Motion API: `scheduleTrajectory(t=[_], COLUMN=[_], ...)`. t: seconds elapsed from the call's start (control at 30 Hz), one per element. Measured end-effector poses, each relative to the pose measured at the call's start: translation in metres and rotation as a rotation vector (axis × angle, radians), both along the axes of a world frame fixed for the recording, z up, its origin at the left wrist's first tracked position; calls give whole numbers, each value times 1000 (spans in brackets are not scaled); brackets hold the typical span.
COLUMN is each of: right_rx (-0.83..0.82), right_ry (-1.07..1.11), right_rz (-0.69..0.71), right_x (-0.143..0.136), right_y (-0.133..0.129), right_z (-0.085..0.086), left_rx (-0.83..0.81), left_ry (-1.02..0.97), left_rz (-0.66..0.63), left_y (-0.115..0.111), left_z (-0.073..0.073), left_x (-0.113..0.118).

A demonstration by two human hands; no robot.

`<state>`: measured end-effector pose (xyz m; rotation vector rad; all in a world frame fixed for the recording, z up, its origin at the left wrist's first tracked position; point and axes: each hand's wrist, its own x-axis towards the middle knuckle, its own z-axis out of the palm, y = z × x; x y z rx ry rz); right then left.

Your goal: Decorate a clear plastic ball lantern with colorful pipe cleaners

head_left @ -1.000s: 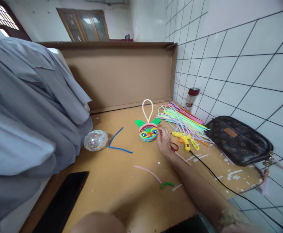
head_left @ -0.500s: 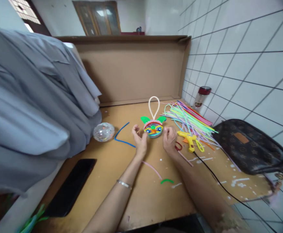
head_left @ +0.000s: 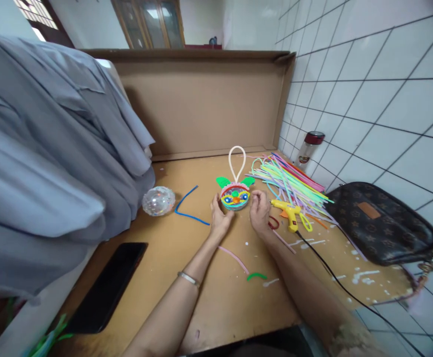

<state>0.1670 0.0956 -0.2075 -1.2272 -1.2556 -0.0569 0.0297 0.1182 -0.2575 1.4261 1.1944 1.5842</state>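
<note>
A round animal-face ornament stands upright on the table, with green ears, blue-and-yellow eyes, an orange nose and a white loop on top. My left hand is curved against its lower left side, fingers beside it and thumb near its bottom edge. At the ornament's right side is my right hand, its fingers curled inward. Whether something small is between those fingers is hidden. Just right of that hand lies a yellow glue gun, and a dark red bent piece lies by the wrist.
A bundle of coloured pipe cleaners lies at the back right, near a bottle and a brown bag. On the left are a clear ball, a blue bent strip, a black phone and grey cloth. Cardboard stands behind.
My left hand has moved right and closed in against the ornament's side. My right hand's fingers have loosened slightly and shifted a little. The ornament has stayed nearly in place.
</note>
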Motion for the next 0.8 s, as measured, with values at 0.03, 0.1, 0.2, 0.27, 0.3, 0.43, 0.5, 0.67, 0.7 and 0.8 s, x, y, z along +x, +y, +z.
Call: scheduleTrajectory(t=[0.03,0.1,0.2,0.27,0.3,0.43,0.5,0.67,0.7,0.8], right_rx=[-9,-27,-36,-37,-40,-43,-29,-41,-55,-96], right_ry=[32,100,177,198,196,134,117,163,188,319], right_rz=[23,54,66,66,65,84,106,227,268,370], right_x=[0,0,0,0,0,1,0,-9,-11,-15], right_y=[0,0,-1,-2,-2,-6,-10,-33,-38,-48], right_z=[0,2,4,5,6,6,8,15,15,11], left_rx=[-17,17,177,273,311,380,374,356,361,385], left_ry=[-6,-8,67,137,157,219,236,233,233,249], left_rz=[20,89,193,173,154,61,16,-18,-20,-39], left_y=[-1,-8,-23,-33,-38,-49,-50,-50,-51,-52], left_z=[2,10,28,38,42,47,46,45,45,46], left_x=[-1,-2,-3,-1,1,9,11,12,11,12])
